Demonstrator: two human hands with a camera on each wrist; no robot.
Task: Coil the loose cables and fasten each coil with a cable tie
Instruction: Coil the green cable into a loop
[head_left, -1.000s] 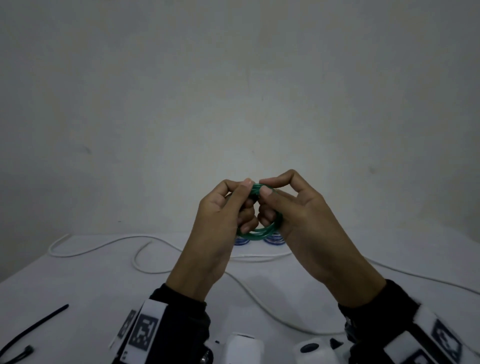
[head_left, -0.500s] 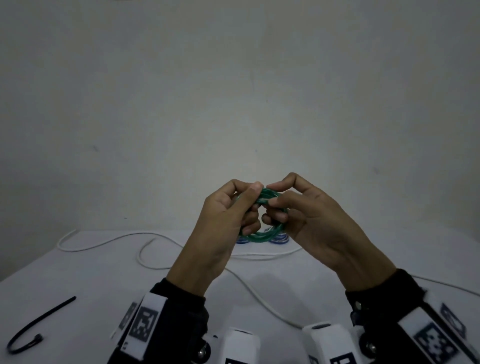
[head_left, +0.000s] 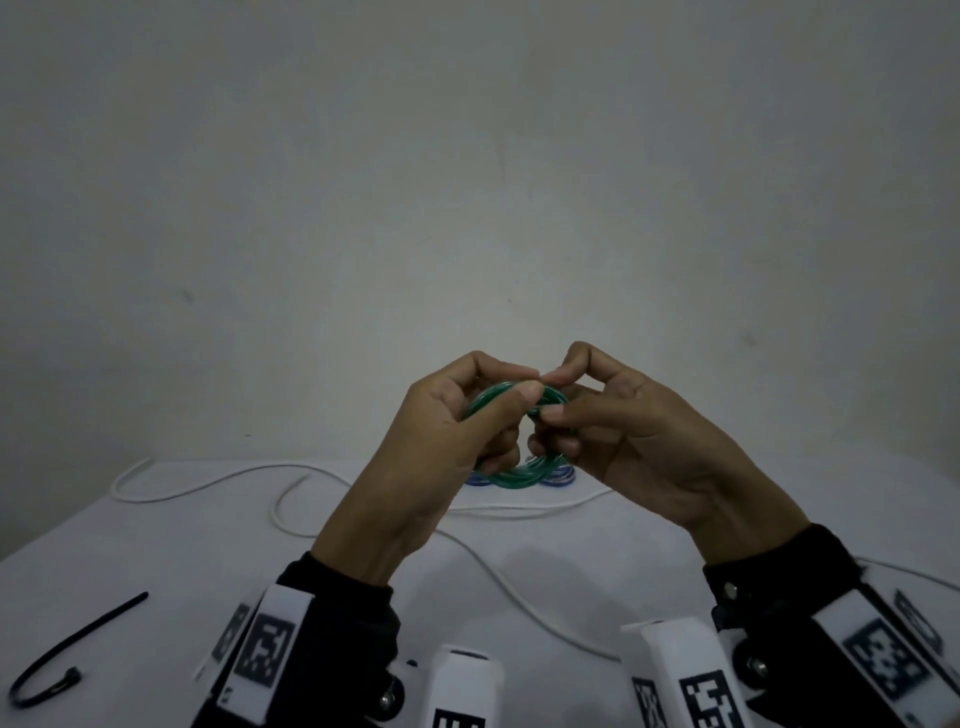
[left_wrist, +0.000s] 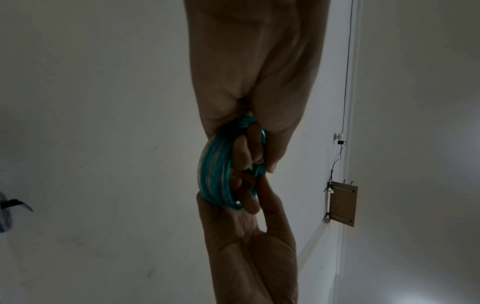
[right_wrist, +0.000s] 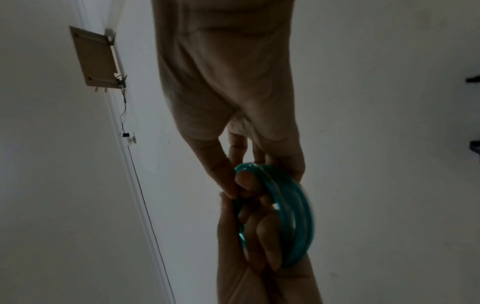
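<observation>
A green cable coil (head_left: 511, 479) is held up in the air over the table by both hands. My left hand (head_left: 447, 467) grips its left side, with the fingers curled through the ring and the thumb lying over the top. My right hand (head_left: 639, 457) pinches a strand at the top of the coil between forefinger and thumb, and its other fingers curl against the ring's right side. In the left wrist view the coil (left_wrist: 215, 170) sits in the left hand (left_wrist: 259, 72). The right wrist view shows the coil (right_wrist: 298, 216) below the right hand (right_wrist: 228, 92). A black cable tie (head_left: 67, 649) lies on the table at the near left.
A long loose white cable (head_left: 291, 519) winds across the white table (head_left: 130, 571), passing under my hands. Two small blue coils (head_left: 558, 475) lie at the table's far edge by the wall, partly hidden by the green coil.
Both hands keep hold of the green coil and have lifted it a little. The right forefinger and thumb have shifted to the top of the ring.
</observation>
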